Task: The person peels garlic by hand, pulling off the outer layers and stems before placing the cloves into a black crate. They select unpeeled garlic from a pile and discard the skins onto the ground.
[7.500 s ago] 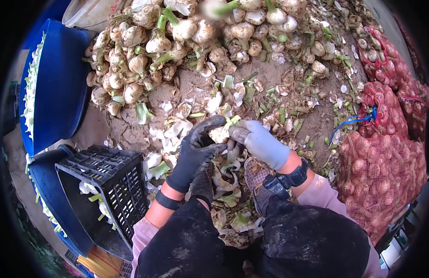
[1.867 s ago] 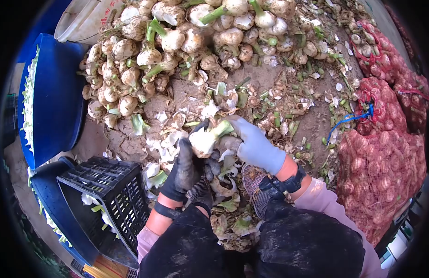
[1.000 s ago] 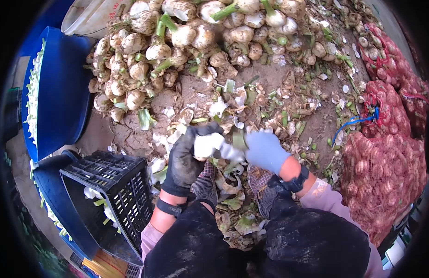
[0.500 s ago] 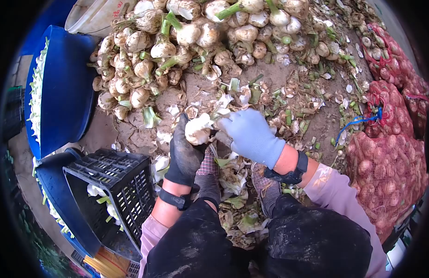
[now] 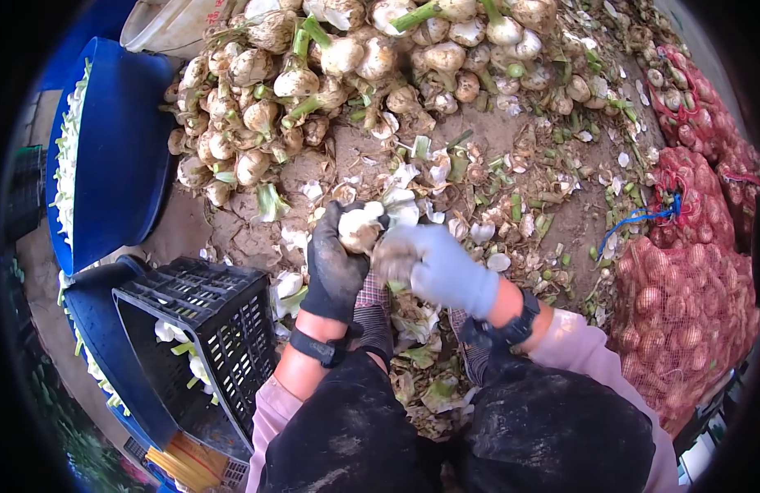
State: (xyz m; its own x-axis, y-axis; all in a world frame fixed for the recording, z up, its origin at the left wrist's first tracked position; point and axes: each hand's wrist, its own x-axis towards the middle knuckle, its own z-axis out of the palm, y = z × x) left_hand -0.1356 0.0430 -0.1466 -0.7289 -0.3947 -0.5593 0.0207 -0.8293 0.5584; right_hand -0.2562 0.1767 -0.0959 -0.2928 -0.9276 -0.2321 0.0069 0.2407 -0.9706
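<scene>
My left hand (image 5: 334, 267), in a dark, dirt-stained glove, is wrapped round a whitish garlic bulb (image 5: 360, 228). Close beside the bulb on its right is my right hand (image 5: 437, 264), in a pale blue glove with dirty fingertips. Its fingers are curled and smeared by motion, so what they hold, if anything, is hidden. Below the hands, peeled skins and leaves (image 5: 421, 329) litter the ground between my feet. A large heap of bulbs with stems (image 5: 294, 82) lies ahead of them.
To the left are a blue tub (image 5: 121, 148) with trimmed garlic along its edge and a black crate (image 5: 232, 329) holding white bulbs with green stems. Red mesh sacks (image 5: 684, 320) of bulbs line the right. A white bucket (image 5: 162, 37) is at the top left.
My right hand has moved down and slightly left, its fingers now more curled. The bulb in my left hand has turned and shows smoother white surface. The view has shifted slightly.
</scene>
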